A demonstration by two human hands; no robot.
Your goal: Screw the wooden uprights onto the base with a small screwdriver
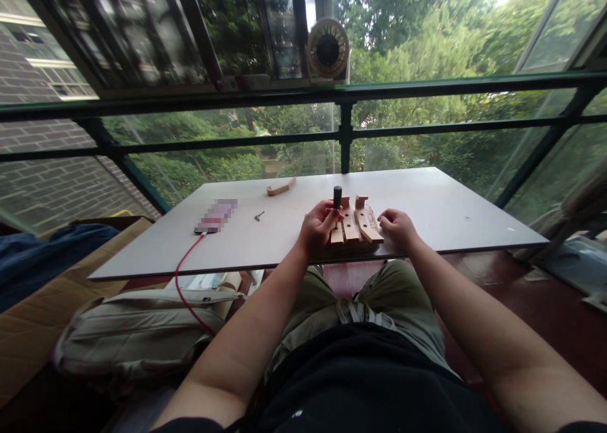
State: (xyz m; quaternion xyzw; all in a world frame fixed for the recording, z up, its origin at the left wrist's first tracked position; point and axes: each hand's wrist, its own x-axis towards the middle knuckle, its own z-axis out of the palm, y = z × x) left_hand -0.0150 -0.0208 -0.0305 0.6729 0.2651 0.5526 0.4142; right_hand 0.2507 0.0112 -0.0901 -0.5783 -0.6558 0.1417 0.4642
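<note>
Near the table's front edge, several curved wooden pieces (351,229) with dark round holes lie side by side. My left hand (317,227) is closed around an upright screwdriver (337,197) with a black handle; its thin shaft points down at the leftmost piece. Just right of the wood rests my right hand (399,229), its fingers curled in close to the rightmost piece. Whether those fingers hold anything is hidden. Another curved wooden piece (281,187) lies apart, toward the back of the table. A small metal screw-like part (258,216) is on the tabletop to the left.
A white table (455,212) stands against a green railing (265,140). On its left lies a phone (215,217), partly blurred out, with a red cable (177,275) running down past a beige bag (142,332). Behind the railing sits a round fan (327,48).
</note>
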